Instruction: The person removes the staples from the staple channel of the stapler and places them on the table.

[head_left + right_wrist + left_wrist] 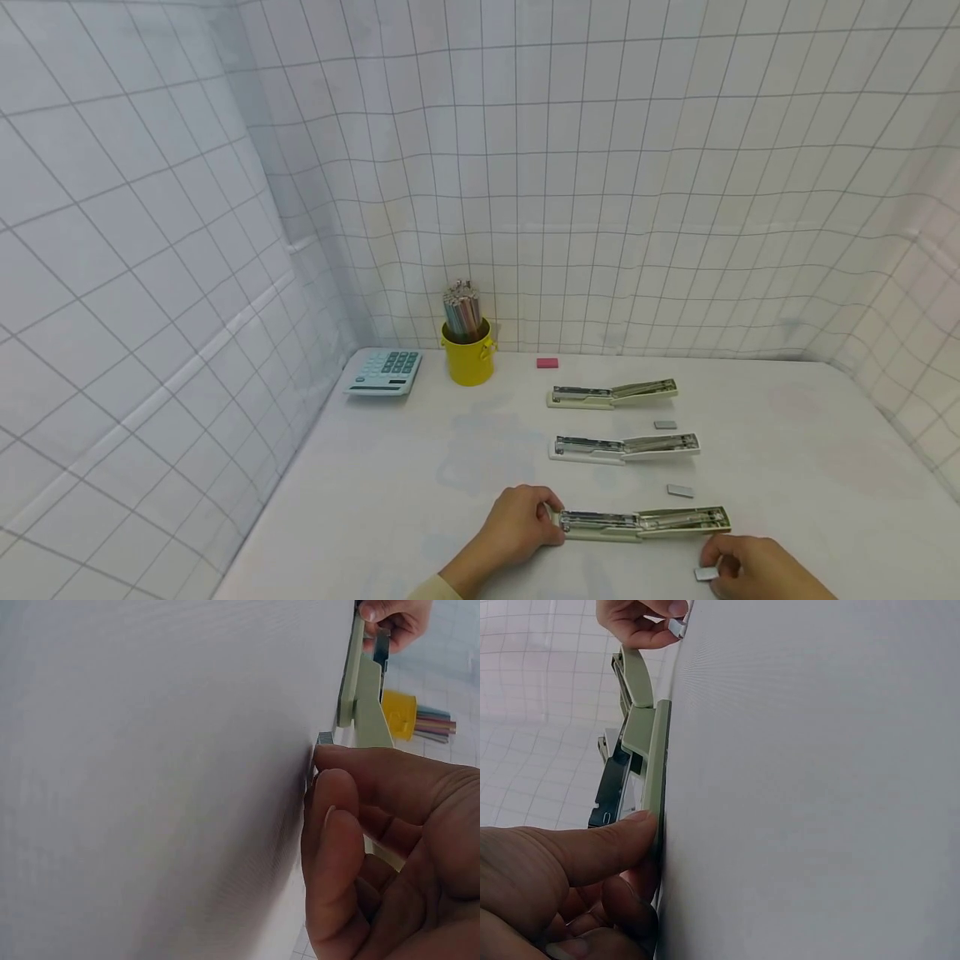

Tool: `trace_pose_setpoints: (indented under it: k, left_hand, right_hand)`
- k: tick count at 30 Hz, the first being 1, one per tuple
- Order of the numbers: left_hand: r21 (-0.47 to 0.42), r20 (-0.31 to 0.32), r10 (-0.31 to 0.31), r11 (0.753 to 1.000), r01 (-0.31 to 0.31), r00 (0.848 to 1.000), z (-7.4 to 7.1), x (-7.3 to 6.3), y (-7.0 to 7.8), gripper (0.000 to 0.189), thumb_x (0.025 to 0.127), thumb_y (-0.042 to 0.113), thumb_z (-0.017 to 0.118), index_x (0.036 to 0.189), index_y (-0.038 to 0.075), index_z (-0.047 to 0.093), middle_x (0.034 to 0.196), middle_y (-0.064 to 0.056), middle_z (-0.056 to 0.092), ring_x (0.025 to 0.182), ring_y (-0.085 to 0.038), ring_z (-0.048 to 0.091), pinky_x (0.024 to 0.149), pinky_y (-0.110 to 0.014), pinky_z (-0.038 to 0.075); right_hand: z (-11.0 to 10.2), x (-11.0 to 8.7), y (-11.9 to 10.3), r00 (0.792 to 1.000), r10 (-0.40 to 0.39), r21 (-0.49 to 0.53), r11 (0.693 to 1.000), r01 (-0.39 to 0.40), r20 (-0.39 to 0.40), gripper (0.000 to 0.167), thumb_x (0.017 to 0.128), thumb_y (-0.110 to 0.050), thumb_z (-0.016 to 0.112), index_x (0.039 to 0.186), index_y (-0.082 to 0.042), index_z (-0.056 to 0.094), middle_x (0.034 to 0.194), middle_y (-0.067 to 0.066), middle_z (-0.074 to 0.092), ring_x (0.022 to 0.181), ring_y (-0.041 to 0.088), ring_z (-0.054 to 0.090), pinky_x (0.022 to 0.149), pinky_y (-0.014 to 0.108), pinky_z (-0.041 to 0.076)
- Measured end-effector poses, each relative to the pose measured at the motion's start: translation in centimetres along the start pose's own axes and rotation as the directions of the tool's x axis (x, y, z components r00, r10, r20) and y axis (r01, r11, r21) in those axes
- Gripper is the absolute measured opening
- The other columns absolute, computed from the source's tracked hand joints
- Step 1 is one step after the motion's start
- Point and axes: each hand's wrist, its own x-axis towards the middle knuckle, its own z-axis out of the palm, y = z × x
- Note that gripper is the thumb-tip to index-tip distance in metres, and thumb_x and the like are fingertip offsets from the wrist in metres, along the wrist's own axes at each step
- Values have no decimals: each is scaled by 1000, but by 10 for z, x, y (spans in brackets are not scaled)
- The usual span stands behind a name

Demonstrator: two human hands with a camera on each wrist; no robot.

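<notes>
Nearest to me lies a pale green stapler [641, 525], folded open flat with its metal channel exposed. My left hand [519, 525] grips the left end of its base between thumb and fingers, and the left wrist view shows the thumb on the green base [658, 761]. Just below the stapler's right end, my right hand [753, 568] pinches a small silver strip of staples [706, 574] low over the table. In the right wrist view the end of that strip [325, 738] sticks out past the thumb and fingertips.
Behind lie an opened white stapler [624, 448] and another opened pale green stapler [612, 394]. Two more staple strips, a nearer one [680, 491] and a farther one [665, 425], lie between the staplers. Farther back are a pink block [547, 363], a yellow bucket of pencils [470, 364] and a calculator [384, 372].
</notes>
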Motion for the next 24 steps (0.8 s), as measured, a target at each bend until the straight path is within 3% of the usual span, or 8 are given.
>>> trace_pose_setpoints:
  k: [5,14,19,24]
  left_hand:
    - [-10,-3,1,1000,-1,1000,0,0,0,22,75,11,87,94,13,75,61,12,55,58,-3,47,62,-23,39]
    - [-49,25,13,999,-11,1000,-3,1,-3,23,76,11,86,96,13,75,63,12,57,59,-2,49,62,-23,40]
    - [-71,26,-15,997,17,1000,-16,-2,-11,24,78,14,83,101,13,76,67,10,59,60,-5,51,60,-24,42]
    - [-90,-12,-88,992,87,996,-42,-4,-20,20,87,22,78,106,14,75,76,5,60,68,-12,53,61,-28,43]
  right_hand:
    - [-1,0,5,996,-86,-48,995,86,4,12,87,-7,74,94,-14,70,73,-11,55,63,-1,45,56,25,40]
    - [-4,-3,8,997,-66,-47,997,68,43,16,86,-12,77,100,-12,69,72,-9,55,60,1,45,56,26,39]
    - [-16,-10,10,993,-64,-13,998,65,101,21,92,-15,72,111,-8,68,80,-9,59,66,1,48,60,26,41]
    - [-38,-19,7,993,-31,-8,999,32,117,26,94,-17,70,117,-5,67,86,-6,63,69,3,52,62,26,44]
